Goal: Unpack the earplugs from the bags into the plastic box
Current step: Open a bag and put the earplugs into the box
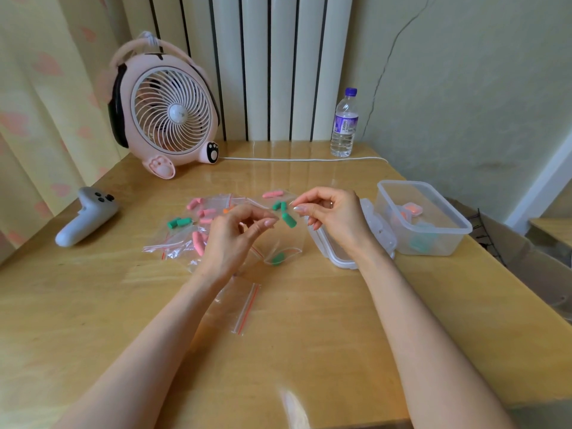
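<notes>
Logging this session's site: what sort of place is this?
Most likely a room in a home: a wooden table against a white radiator, a patterned curtain at the left, and a pink animal-shaped desk fan.

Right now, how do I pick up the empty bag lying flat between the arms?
Pinch its red zip strip, coming from the right. The bag lies flat and its clear film is thin, so it would be hard to catch. The strip is probably the stiffer edge, and nothing is in the way on that side.
</notes>
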Demonstrator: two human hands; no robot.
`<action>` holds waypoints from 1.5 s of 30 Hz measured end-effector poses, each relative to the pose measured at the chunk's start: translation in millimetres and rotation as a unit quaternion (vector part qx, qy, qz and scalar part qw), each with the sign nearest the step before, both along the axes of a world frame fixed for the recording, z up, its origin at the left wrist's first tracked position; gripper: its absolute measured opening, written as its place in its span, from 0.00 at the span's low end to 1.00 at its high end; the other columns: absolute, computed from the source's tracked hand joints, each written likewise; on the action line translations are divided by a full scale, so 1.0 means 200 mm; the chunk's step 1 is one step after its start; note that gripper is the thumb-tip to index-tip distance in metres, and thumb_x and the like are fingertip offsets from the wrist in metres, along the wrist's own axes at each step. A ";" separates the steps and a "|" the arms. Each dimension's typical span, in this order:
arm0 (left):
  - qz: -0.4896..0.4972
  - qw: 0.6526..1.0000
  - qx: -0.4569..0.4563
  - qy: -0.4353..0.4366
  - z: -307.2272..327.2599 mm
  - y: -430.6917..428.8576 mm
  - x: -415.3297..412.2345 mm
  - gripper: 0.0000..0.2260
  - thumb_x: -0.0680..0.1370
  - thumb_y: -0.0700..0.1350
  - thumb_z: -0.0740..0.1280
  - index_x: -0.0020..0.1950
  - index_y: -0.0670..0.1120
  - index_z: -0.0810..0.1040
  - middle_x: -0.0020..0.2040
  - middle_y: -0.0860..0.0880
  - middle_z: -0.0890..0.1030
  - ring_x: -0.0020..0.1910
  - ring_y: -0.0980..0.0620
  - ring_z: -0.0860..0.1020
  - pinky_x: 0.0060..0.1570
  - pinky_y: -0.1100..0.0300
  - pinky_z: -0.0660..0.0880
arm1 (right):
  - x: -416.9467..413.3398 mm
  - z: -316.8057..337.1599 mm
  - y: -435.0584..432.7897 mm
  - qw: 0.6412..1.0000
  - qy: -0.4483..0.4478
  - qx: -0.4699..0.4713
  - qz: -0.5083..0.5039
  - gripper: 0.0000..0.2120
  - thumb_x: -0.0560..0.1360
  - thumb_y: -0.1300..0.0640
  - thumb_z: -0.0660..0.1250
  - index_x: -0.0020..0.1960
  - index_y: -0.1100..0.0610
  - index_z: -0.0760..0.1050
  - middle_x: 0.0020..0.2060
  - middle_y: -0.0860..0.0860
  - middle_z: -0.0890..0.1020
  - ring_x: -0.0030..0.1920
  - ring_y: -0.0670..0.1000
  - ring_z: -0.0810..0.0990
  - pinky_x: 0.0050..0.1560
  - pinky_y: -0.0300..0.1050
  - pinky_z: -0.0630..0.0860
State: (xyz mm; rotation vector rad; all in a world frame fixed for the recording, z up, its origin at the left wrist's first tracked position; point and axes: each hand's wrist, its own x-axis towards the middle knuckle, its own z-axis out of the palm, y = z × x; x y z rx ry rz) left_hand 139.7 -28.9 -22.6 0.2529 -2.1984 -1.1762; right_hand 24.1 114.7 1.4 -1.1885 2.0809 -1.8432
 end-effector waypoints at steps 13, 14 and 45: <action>0.042 0.996 0.077 -0.005 -0.03 -0.03 -0.01 0.17 0.64 0.69 0.69 0.39 0.57 0.79 0.35 0.58 0.80 0.36 0.55 0.75 0.52 0.28 0.67 | 0.00 -0.02 -0.01 0.999 -0.007 0.031 -0.004 0.04 0.72 0.66 0.70 0.41 0.59 0.80 0.29 0.43 0.81 0.29 0.40 0.74 0.31 0.34 0.70; 0.039 0.997 0.070 0.004 -0.02 -0.03 -0.01 0.16 0.65 0.69 0.68 0.41 0.58 0.79 0.37 0.57 0.81 0.38 0.54 0.76 0.54 0.30 0.69 | -0.01 -0.02 -0.01 1.000 -0.014 0.021 -0.013 0.05 0.72 0.66 0.70 0.40 0.57 0.80 0.29 0.45 0.80 0.29 0.42 0.74 0.31 0.34 0.71; 0.094 0.991 -0.084 -0.047 -0.09 -0.02 -0.05 0.03 0.75 0.46 0.68 0.48 0.52 0.77 0.52 0.51 0.74 0.42 0.65 0.74 0.57 0.76 0.64 | -0.13 -0.07 0.08 0.840 0.178 0.449 -0.249 0.15 0.76 0.62 0.62 0.58 0.48 0.78 0.58 0.51 0.79 0.62 0.55 0.72 0.59 0.49 0.67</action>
